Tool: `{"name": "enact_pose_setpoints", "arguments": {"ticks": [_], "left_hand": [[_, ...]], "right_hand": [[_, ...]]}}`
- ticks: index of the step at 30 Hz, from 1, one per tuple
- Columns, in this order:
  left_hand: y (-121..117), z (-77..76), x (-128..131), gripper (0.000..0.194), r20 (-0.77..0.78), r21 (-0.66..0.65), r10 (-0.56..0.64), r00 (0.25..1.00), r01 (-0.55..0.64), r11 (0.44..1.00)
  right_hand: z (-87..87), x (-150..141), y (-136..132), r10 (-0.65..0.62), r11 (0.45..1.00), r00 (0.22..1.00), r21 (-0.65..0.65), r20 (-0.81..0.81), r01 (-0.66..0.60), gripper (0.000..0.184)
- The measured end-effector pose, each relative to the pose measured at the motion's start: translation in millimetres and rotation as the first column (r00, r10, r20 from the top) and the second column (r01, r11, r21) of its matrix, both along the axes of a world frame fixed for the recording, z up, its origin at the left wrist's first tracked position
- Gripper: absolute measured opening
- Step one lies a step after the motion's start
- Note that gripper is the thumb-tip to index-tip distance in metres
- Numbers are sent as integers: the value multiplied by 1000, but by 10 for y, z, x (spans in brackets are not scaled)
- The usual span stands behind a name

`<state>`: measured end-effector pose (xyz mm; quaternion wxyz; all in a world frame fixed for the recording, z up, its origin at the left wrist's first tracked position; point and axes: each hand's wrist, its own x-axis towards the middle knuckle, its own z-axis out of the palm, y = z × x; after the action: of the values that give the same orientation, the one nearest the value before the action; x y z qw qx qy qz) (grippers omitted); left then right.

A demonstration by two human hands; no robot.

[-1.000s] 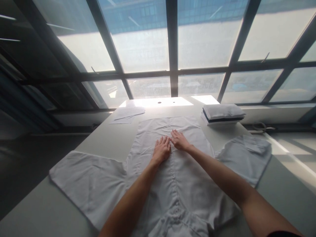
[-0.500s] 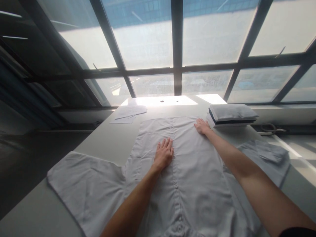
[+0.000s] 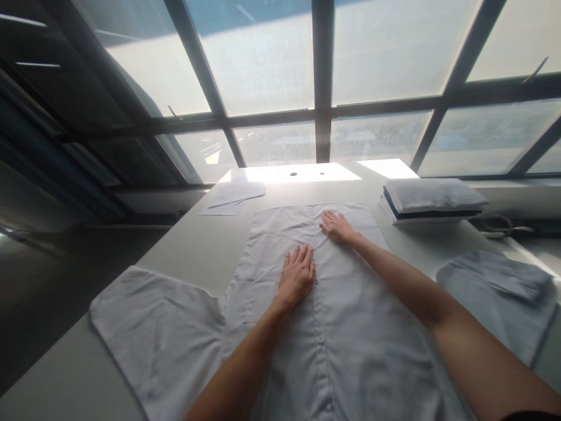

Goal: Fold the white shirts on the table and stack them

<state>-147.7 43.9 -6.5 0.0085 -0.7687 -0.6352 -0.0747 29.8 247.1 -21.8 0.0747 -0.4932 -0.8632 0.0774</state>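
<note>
A white button-front shirt (image 3: 368, 327) lies spread on a white table (image 3: 193, 245), its hem toward the window and its sleeves out to both sides. My left hand (image 3: 297, 275) rests flat on the shirt just left of the button line, fingers stretched forward. Farther up, close to the hem and just right of the buttons, my right hand (image 3: 337, 227) lies on the cloth with its fingers extended. Neither hand grips anything. The right forearm covers part of the shirt's right side.
Several sheets of paper (image 3: 236, 194) lie at the table's far left. A stack of folded white and dark cloth (image 3: 433, 199) stands at the far right. Two holes (image 3: 293, 174) pierce the sunlit far end of the table. Large framed windows (image 3: 322, 88) rise behind it.
My right hand has slid left across the shirt, from near its right edge to beside the button line. The left hand keeps its place on the cloth. The view has shifted slightly.
</note>
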Motion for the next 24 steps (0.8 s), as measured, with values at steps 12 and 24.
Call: {"name": "enact_pose_setpoints", "arguments": {"ticks": [12, 24], "left_hand": [[-12, 12, 2, 58, 50, -22, 1, 999, 0, 1000], [-53, -29, 26, 61, 2, -36, -19, 1000, 19, 999]], "right_hand": [[193, 392, 258, -332, 943, 943, 3, -4, 332, 60], [91, 12, -1017, -65, 998, 995, 3, -73, 66, 62]]}}
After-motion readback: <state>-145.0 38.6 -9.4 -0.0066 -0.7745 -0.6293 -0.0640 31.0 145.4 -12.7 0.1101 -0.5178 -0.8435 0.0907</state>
